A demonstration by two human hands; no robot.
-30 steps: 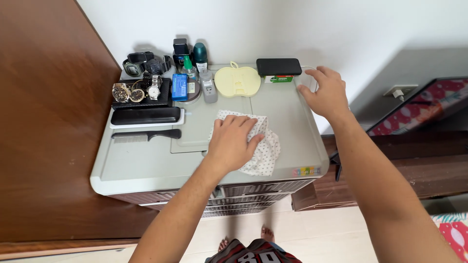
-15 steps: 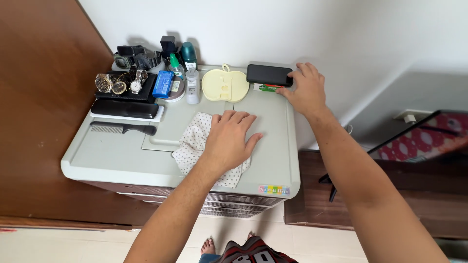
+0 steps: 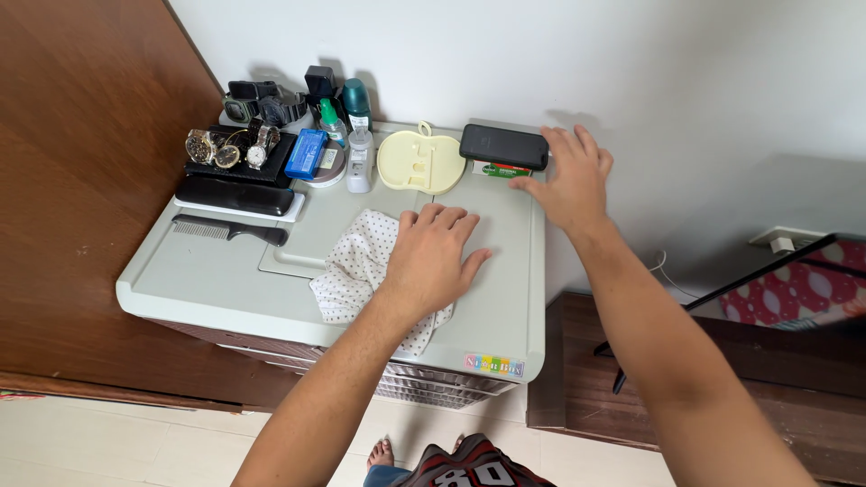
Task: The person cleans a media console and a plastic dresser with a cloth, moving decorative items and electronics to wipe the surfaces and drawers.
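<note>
My left hand (image 3: 431, 260) lies flat, fingers spread, on a white dotted cloth (image 3: 354, 263) near the front of a grey plastic drawer cabinet's top (image 3: 510, 280). The cloth bunches out to the left of the palm. At the back right corner my right hand (image 3: 568, 177) is open with fingers apart, right beside the end of a black flat device (image 3: 502, 144). That device rests on a small green and white box (image 3: 492, 169). I cannot tell whether the fingers touch it.
Along the back stand a pale yellow apple-shaped holder (image 3: 418, 163), small bottles (image 3: 359, 165), a blue box (image 3: 304, 154), several watches (image 3: 225, 148), a black case (image 3: 234, 195) and a black comb (image 3: 230, 231). A wooden panel (image 3: 81, 198) is left; a patterned frame (image 3: 798, 289) leans right.
My right hand has lifted off the black device's end and spread beside it. My left hand and the cloth have stayed nearly where they were.
</note>
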